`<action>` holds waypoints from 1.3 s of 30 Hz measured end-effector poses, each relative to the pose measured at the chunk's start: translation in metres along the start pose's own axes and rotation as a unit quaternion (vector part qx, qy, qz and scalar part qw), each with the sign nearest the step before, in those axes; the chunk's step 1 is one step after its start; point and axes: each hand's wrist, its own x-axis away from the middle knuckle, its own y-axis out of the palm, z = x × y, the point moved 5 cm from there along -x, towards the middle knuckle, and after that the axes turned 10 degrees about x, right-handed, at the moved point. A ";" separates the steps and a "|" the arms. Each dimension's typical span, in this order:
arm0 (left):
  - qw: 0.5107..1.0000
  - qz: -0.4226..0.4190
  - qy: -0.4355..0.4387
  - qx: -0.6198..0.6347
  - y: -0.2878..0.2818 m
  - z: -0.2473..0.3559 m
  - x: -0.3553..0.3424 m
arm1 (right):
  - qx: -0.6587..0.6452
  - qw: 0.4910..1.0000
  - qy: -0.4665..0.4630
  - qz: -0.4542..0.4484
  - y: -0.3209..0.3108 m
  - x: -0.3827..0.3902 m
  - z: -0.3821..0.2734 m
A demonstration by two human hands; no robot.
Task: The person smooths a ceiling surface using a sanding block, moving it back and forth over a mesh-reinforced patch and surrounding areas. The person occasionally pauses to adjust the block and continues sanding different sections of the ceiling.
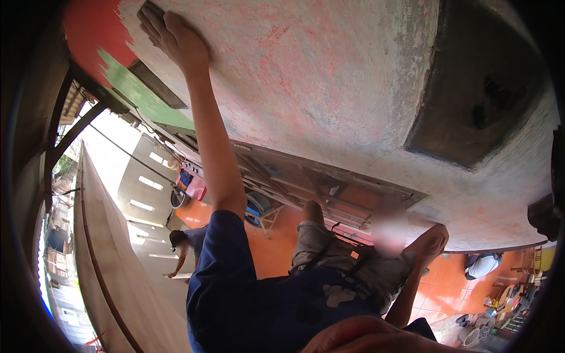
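My left arm reaches up along a curved-looking wall (329, 76), grey-white with scuffed pink patches. High on it, my left hand (175, 46) presses down, fingers bent over a small dark piece (152, 9) that looks like sandpaper. Just beside that hand, bright red paint (97, 29) borders the bare patch, with green paint (132, 94) below. My right hand (431, 241) is low, close to the wall's bottom edge, with its fingers curled in; whatever they hold, if anything, is hidden.
A dark rectangular panel (479, 94) is set in the wall. Below runs a glazed window (335, 182). Another person (188, 244) bends at the left, and one more (482, 266) is low at the right. A long beige sheet (112, 247) slopes beside me. Orange tiles (447, 288) cover the floor.
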 end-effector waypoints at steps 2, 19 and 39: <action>0.971 0.078 -0.226 -0.019 -0.022 -0.019 0.041 | -0.001 1.000 -0.004 0.002 0.004 0.000 0.004; 0.956 -0.218 0.195 -0.029 0.105 0.270 0.181 | -0.083 0.995 0.021 -0.052 0.000 -0.005 -0.002; 0.973 0.107 -0.199 -0.053 0.024 0.054 0.085 | -0.094 0.995 0.036 -0.004 -0.025 -0.001 0.001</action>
